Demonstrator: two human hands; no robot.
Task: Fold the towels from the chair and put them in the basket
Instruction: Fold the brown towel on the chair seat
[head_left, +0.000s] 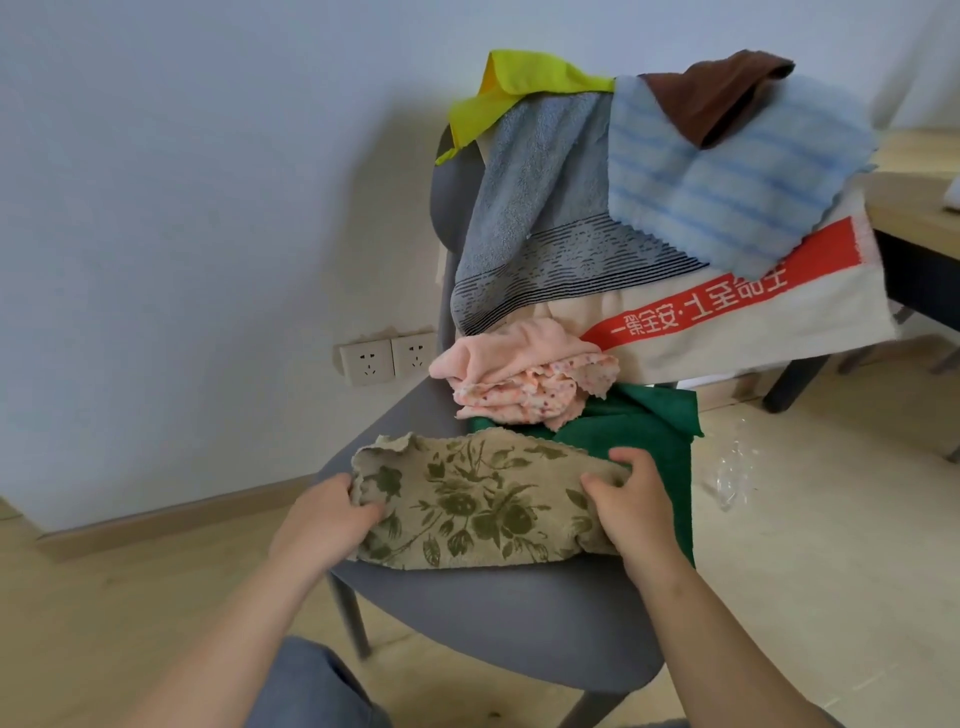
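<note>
We are folding the floral towel (483, 506) on the chair seat (493, 608), left hand (327, 519) and right hand (631, 504) each with grip clamped on one end. Next, we likely bring both ends together squarely.

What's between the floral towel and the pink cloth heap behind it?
In the head view, a strip of the green towel separates the floral towel from the pink cloth heap; leftward, bare chair seat.

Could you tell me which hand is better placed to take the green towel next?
Probably right: the right hand grips the floral towel over the green towel; the left hand is farther.
</note>
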